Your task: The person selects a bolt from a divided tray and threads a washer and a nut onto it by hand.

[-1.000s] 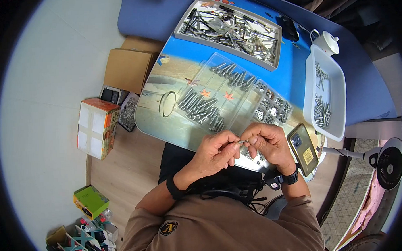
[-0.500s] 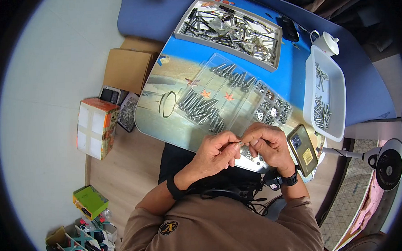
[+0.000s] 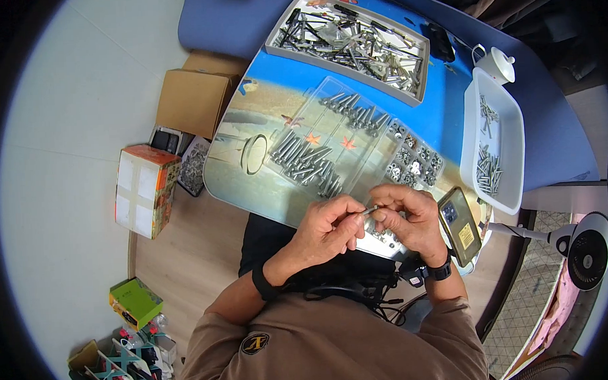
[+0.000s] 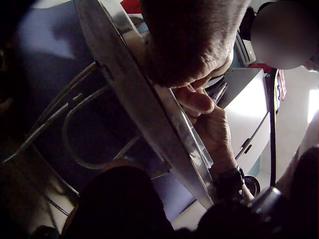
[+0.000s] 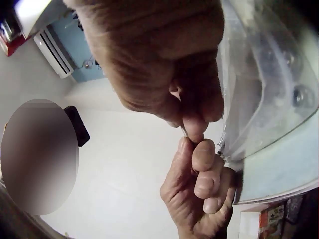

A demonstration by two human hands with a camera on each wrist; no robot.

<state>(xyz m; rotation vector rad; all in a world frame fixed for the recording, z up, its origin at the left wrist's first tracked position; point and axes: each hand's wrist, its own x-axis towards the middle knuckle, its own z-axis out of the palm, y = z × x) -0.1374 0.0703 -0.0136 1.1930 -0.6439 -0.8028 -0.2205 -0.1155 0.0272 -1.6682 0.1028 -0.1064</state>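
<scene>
Pinching one end of a slim, silver, bolt-like metal piece (image 3: 370,210), the left hand (image 3: 327,229) holds it just nearside of the clear plastic compartmented box (image 3: 328,129). The right hand (image 3: 415,219) pinches the other end (fingertips partly hide it).

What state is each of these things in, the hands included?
Small metal piece: pinched, partly hidden by fingers.
Left hand: pinching that piece.
Right hand: pinching it too.
Phone: camera side up.
Grey tray: open, heaped with metal pieces.
White tub: open, holding two groups of screws.
Bolts: lying in groups.
Fan: can't tell whether it's on.
</scene>
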